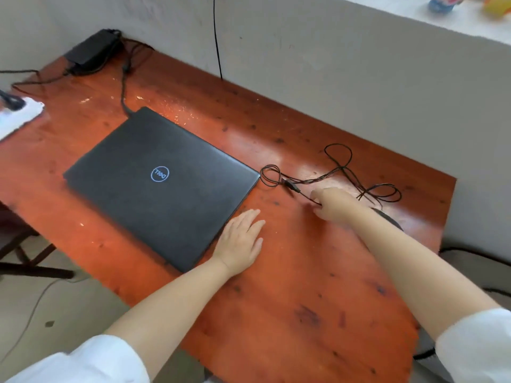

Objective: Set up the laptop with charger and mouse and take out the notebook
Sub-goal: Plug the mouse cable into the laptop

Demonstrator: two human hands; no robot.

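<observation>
Both hands out — right hand (333, 204) pinching the thin black mouse cable (338, 170), its USB plug (291, 186) pointing toward the closed black laptop (160, 183) — left hand (243, 239) flat, open.

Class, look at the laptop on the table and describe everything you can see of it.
The black, matte, slim laptop lies flat and closed on the reddish-brown wooden table, set at an angle. Its lid carries a round blue logo. A black charger cable meets its far corner. The left hand rests flat, its fingers at the near right edge. The right hand, beside it, pinches a thin black mouse cord, not the laptop.
</observation>
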